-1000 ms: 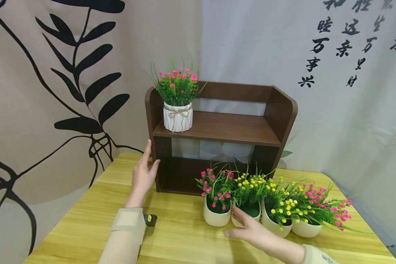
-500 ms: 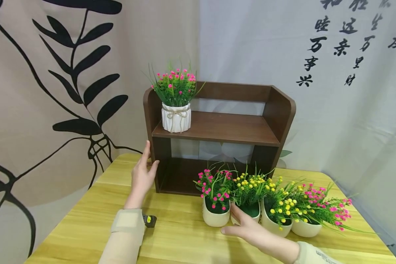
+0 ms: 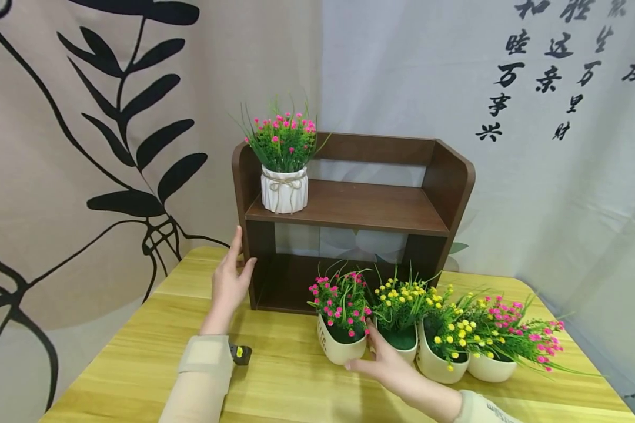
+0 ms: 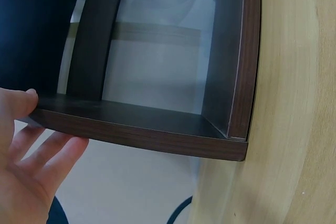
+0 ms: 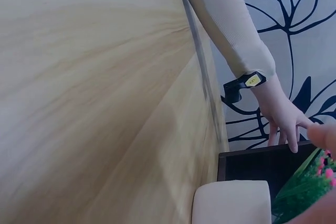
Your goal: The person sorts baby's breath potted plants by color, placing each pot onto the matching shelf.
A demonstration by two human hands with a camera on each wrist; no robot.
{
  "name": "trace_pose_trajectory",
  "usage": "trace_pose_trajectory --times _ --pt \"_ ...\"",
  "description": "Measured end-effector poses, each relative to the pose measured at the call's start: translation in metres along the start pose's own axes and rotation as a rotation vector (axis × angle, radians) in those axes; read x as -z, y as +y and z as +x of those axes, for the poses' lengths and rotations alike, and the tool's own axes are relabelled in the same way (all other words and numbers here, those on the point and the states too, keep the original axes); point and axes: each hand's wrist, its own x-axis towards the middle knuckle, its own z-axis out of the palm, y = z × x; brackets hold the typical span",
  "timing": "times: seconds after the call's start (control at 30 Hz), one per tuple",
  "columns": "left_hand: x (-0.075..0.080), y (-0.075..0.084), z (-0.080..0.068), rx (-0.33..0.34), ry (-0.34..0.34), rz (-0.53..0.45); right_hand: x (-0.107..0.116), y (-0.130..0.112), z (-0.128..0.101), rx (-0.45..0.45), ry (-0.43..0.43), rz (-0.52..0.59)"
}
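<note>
A dark brown two-tier shelf (image 3: 349,202) stands on the table. In the left wrist view my left hand (image 4: 31,166) holds its left side panel, thumb on the inner face and fingers outside. My right hand (image 3: 394,367) grips the leftmost potted plant (image 3: 341,343), a cream pot with pink flowers, thumb at the front and fingers at its right side. That pot leans, with lettering showing on its left side. In the right wrist view the pot (image 5: 231,203) shows at the bottom, with only parts of the right hand at the edge.
Two yellow-flowered pots (image 3: 443,358) and a pink-flowered pot (image 3: 491,369) stand in a row to the right. A white pot tied with twine (image 3: 284,191), with pink flowers, sits on the upper tier's left end. Behind the wooden table (image 3: 137,370) hangs a printed curtain (image 3: 391,70).
My right hand has moved slightly left and closed on the leftmost potted plant. That pot has shifted left, turned and tilted away from its neighbour. My left hand stays on the shelf.
</note>
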Motion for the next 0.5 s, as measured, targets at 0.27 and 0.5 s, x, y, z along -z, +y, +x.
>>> trace_pose_trajectory --times 0.27,0.5 --pt "0.0 -0.001 -0.002 0.003 0.0 -0.009 -0.012 0.002 0.01 0.044 0.11 -0.016" --pt "0.002 0.002 0.0 0.009 -0.015 -0.01 -0.018 0.007 0.02 0.003 0.157 -0.011"
